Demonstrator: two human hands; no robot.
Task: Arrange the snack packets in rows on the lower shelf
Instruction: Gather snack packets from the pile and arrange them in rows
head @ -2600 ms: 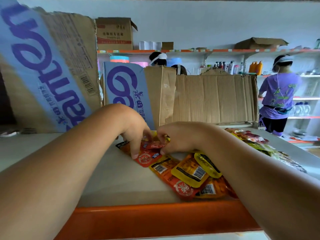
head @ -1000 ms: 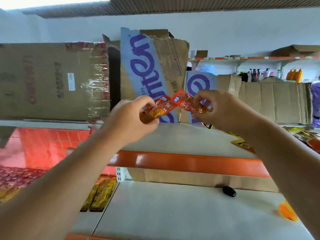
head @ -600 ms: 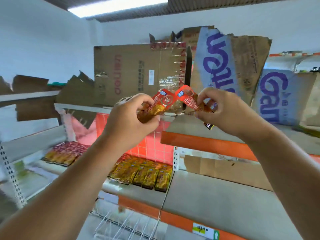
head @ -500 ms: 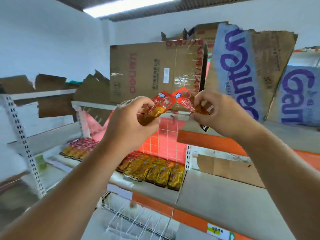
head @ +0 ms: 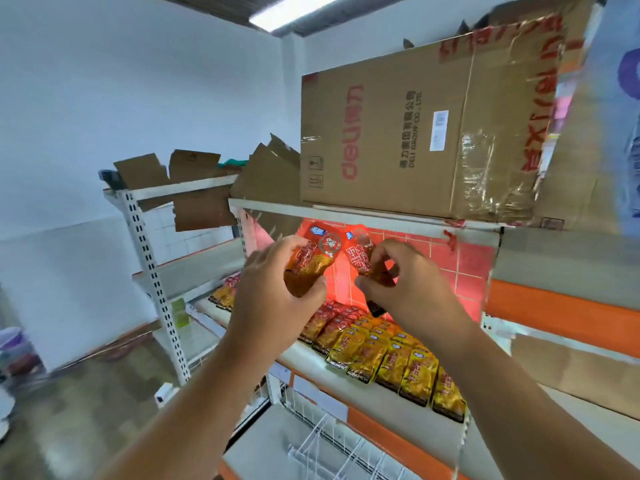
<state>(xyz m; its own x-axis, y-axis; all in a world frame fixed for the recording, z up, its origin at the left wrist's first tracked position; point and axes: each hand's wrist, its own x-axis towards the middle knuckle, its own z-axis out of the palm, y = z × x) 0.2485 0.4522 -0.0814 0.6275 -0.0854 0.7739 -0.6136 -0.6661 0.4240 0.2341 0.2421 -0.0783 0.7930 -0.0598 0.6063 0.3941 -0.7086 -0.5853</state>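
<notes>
At the far left a white perforated shelf upright (head: 152, 278) stands, with more packets lying blurred on the shelf behind it. Next comes the left hand (head: 273, 296), raised in front of the shelving, fingers and thumb curled round the lower half of an orange-red snack packet (head: 313, 258), whose printed top sticks up free. Just beside it, apart by a narrow gap, a second red packet (head: 360, 254) is pinched at its lower end by the right hand (head: 408, 289), thumb against curled fingers. A dark corner shows beneath that hand; whether it belongs to a further packet cannot be told.

Both packets hang in the air above the lower shelf (head: 322, 370), where laid packets (head: 381, 355) already form overlapping rows running rightward in front of a red tiled back panel (head: 464, 261). A large Deli cardboard box (head: 415, 133) sits on the shelf above.

The packets look light, thin and soft, glossy film that probably slides easily and bends when held by one end. A hold across the flat middle, thumb on the face and fingers behind, is likely to keep each one flat as it goes down; the sealed edges seem the firmest place to nudge it into line without disturbing its neighbours.
</notes>
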